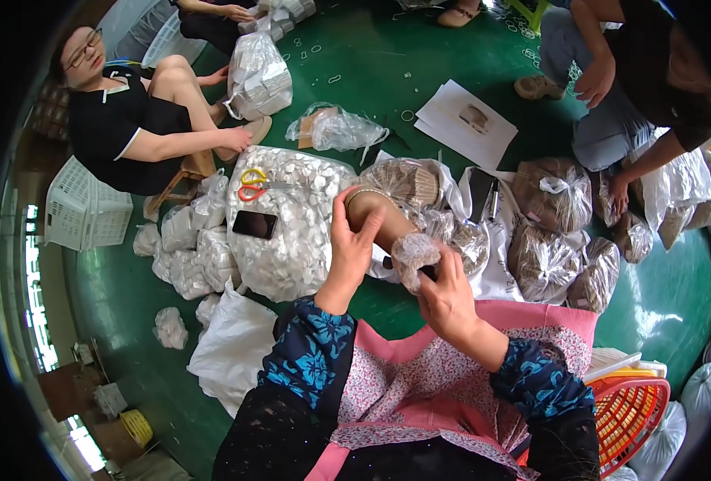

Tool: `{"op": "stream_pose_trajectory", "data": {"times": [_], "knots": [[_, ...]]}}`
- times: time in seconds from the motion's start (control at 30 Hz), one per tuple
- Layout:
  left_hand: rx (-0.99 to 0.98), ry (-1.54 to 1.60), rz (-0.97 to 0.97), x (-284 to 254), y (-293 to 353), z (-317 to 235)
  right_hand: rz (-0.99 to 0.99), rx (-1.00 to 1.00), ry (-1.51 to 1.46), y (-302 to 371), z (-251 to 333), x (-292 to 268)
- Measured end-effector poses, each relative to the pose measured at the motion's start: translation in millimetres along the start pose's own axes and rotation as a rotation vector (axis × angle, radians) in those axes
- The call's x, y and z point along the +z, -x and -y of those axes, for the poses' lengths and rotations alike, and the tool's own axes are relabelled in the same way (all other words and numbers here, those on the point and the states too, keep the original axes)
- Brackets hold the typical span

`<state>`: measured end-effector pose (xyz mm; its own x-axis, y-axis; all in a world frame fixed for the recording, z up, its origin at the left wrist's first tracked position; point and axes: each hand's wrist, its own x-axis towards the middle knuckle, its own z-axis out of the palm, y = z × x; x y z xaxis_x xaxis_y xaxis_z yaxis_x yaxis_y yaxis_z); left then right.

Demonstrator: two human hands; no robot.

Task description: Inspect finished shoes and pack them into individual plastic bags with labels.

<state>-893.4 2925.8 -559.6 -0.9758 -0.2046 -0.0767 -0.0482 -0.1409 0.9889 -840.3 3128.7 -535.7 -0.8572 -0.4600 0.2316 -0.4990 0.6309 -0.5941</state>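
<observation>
Over my lap I hold a tan-brown tube-shaped thing; its exact kind is not plain. My left hand is wrapped round its upper end, thumb along the near side. At its lower end is a crumpled, clear plastic-like wrapping, and my right hand pinches there beside a small dark gap. Left of my hands lies a large clear bag of white pieces, with a dark phone and scissors with yellow and red handles on top. Behind the tube rests a clear bag of brown ribbed pieces.
Bags of brown pieces lie to the right, small white bags to the left. One person sits far left; another reaches into bags at right. Papers lie ahead. An orange basket stands at my right.
</observation>
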Motion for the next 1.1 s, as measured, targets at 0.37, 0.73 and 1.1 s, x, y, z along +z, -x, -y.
{"op": "stream_pose_trajectory", "data": {"times": [0.37, 0.73, 1.1], "knots": [[-0.433, 0.413, -0.145, -6.6, -6.9, -36.1, 0.031, -0.371, -0.008, 2.4, 20.0, -14.0], [-0.516, 0.889, 0.08, -44.6, -8.8, 17.0, 0.25, 0.722, -1.067, -8.8, 13.6, -7.8], [-0.667, 1.304, 0.045, -19.2, 20.6, 24.6, 0.457, 1.003, -1.62, -6.8, -2.4, -5.2]]}}
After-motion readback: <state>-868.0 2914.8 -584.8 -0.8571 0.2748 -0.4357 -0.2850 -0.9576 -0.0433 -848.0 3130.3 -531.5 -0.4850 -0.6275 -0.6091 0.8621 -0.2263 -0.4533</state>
